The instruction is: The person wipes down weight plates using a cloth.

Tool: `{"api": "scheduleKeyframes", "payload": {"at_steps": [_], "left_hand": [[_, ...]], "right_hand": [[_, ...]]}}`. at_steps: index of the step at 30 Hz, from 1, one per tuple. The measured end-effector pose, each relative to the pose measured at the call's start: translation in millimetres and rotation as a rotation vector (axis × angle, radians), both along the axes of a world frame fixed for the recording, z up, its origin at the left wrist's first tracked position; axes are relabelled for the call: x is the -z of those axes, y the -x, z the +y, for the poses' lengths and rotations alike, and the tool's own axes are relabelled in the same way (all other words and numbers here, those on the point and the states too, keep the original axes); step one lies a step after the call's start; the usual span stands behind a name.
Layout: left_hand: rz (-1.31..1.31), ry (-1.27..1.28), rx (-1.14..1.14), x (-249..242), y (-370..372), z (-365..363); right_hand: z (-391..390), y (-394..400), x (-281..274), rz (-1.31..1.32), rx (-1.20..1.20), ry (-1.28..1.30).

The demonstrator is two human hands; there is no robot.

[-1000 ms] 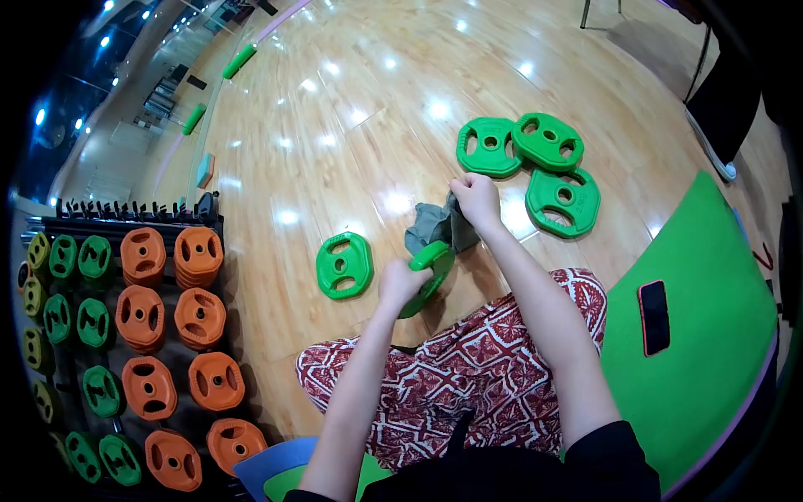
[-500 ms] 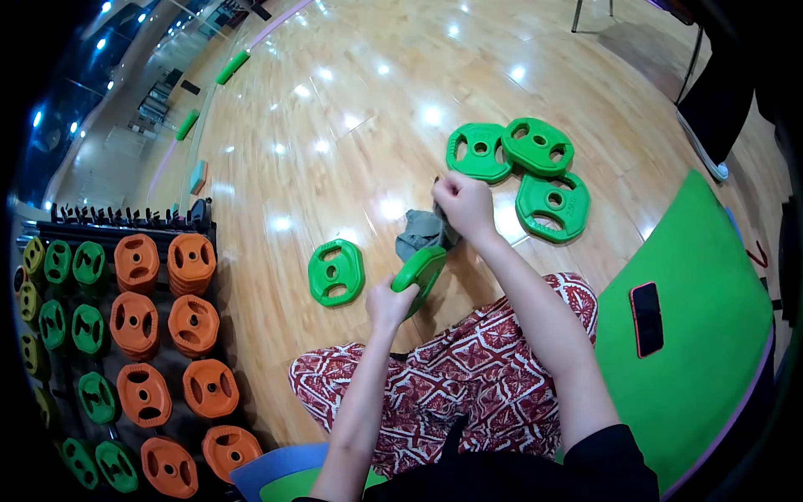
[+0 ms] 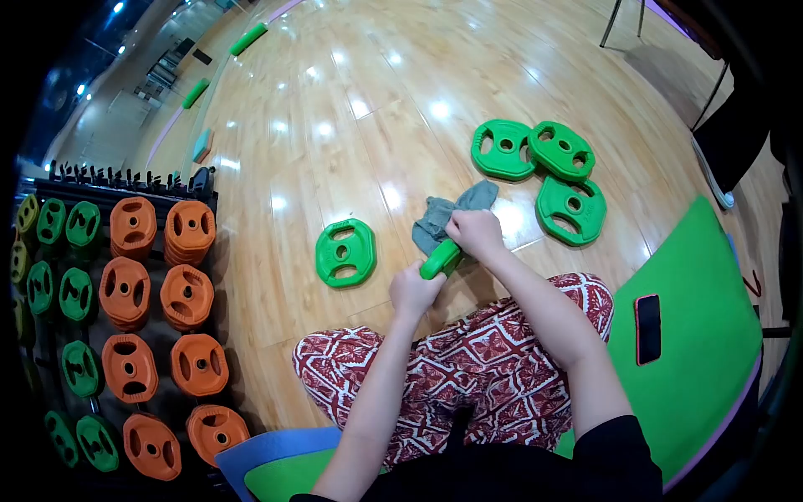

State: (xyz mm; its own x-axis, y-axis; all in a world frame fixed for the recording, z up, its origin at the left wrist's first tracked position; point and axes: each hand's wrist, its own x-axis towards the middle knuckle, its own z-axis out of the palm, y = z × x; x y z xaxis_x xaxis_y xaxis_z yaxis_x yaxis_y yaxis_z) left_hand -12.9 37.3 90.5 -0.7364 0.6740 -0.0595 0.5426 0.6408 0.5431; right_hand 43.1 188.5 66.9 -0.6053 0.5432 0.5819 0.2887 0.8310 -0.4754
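A green weight plate point(image 3: 441, 260) is held nearly edge-on above the floor in front of my crossed legs. My left hand point(image 3: 416, 289) grips its near left side, fingers wrapped round the edge. At its upper right, my right hand point(image 3: 476, 233) is closed on a grey-green cloth point(image 3: 433, 219), which hangs out beyond the knuckles and touches the plate's far side. Another green plate point(image 3: 345, 253) lies flat on the floor to the left. To the right, several green plates point(image 3: 571, 209) lie together, one overlapping the others.
At the left a rack holds orange plates point(image 3: 200, 365) and smaller green ones point(image 3: 80, 369). A phone point(image 3: 647, 329) lies on a green mat point(image 3: 693, 335) at the right. Beyond it are another person's leg and shoe point(image 3: 712, 175) and chair legs point(image 3: 611, 24).
The right hand has come down onto the held plate's edge, and the cloth now spreads upward behind it. The held plate has turned more edge-on. The view has shifted slightly.
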Motion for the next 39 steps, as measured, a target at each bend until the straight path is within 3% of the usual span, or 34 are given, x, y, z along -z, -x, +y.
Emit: {"api": "scheduleKeyframes", "payload": {"at_steps": [9,11,14,18,20,24,27,31,33,36,39], "left_hand": [[0.064,0.05,0.027,0,3,-2],[0.072,0.057,0.04,0,1,0],[0.088,0.058,0.061,-2,4,6],[0.115,0.077,0.094,-4,6,10],[0.115,0.063,0.105,-4,8,13],[0.11,0.07,0.101,-1,16,16],[0.038,0.035,0.092,-6,23,15],[0.107,-0.045,0.123,1,30,8],[0.097,-0.08,0.131,2,31,0],[0.061,-0.132,0.145,10,33,-16],[0.025,-0.165,0.122,14,34,-25]], "right_hand": [[-29,-2,-17,-0.005,-0.274,-0.021],[-17,-4,-14,-0.006,-0.296,0.062],[-2,-2,-8,-0.259,-0.019,0.401],[11,-3,7,-0.298,0.041,0.558],[16,-3,15,-0.339,0.038,0.758],[-12,3,-17,-0.082,-0.03,0.663],[-26,6,-18,-0.068,-0.158,0.396],[-11,5,-4,-0.07,-0.02,0.569],[2,0,20,-0.288,0.099,0.696],[10,5,72,-0.315,0.114,0.864],[-17,10,13,-0.212,-0.005,0.743]]}}
